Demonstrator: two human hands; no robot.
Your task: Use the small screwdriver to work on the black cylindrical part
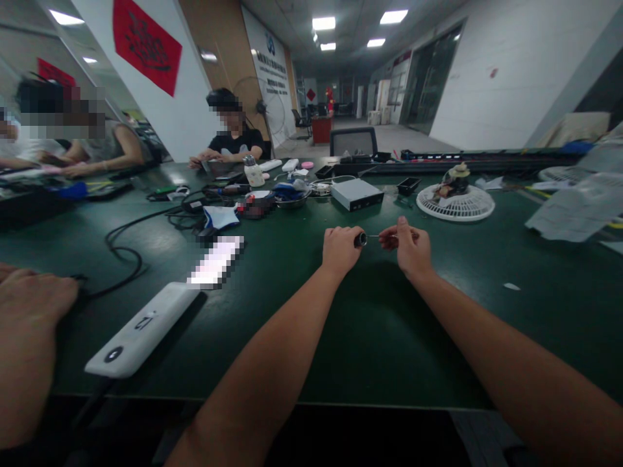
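Note:
My left hand (341, 248) is closed around a small black cylinder (361, 239), whose round end pokes out on the right side of the fist. My right hand (409, 245) pinches a thin metal rod (374, 236) between thumb and fingers. The rod's tip reaches to the cylinder's end; whether it goes inside is too small to tell. Both hands are held over the green table (370, 350), near its middle. Beyond them sits a grey box-shaped drive (357, 194), and a white fan grille (455, 202) with a motor on it lies to the right.
At left, a white power bank-like device (143, 331) lies beside a lit phone (217, 261). Another person's hand (36, 298) rests at the left edge by a black cable (139, 259). A bottle (253, 171) and clutter line the back. Crumpled plastic (574, 207) lies right.

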